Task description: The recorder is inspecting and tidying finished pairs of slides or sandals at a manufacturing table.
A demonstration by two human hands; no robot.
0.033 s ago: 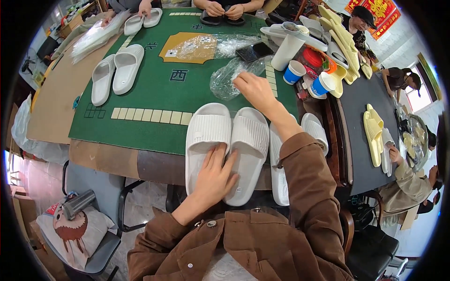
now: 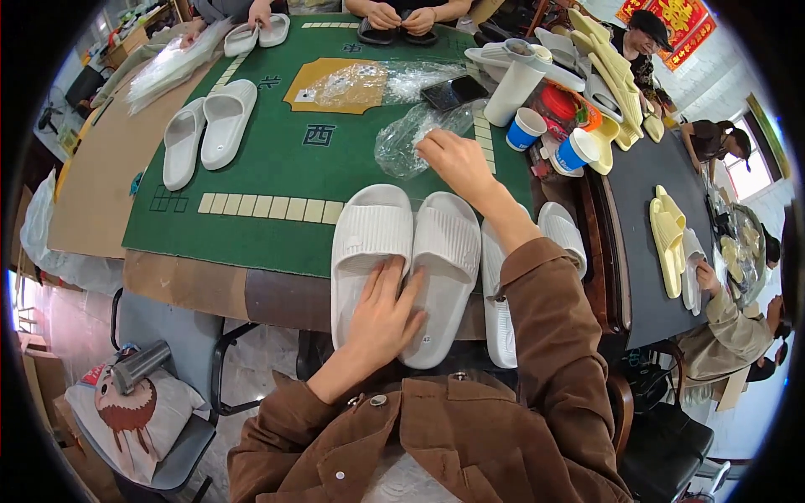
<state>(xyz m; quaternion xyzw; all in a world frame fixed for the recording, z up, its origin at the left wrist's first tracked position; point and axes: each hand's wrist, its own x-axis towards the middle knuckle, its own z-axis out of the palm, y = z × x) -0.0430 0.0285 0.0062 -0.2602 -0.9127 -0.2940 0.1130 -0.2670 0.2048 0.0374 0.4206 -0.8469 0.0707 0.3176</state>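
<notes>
A pair of pale grey slide slippers (image 2: 375,230) lies side by side at the near edge of the green mat, toes pointing away. My left hand (image 2: 386,310) rests across both insoles, fingers spread, fingertips near the straps. Beyond the toes, my right hand (image 2: 459,168) has its fingers pinched together over a crumpled clear plastic bag (image 2: 394,152) with small whitish bits in it. Whatever sits between those fingertips is too small to make out. Another light slipper (image 2: 501,323) lies partly under my right sleeve, with one more (image 2: 563,235) behind it.
Another grey slipper pair (image 2: 228,124) sits to the left. A black phone (image 2: 455,93), a white tumbler (image 2: 513,90) and blue paper cups (image 2: 526,129) stand at right, near stacked yellow slippers (image 2: 616,80). Across the table, a person's hands (image 2: 402,18) hold dark slippers.
</notes>
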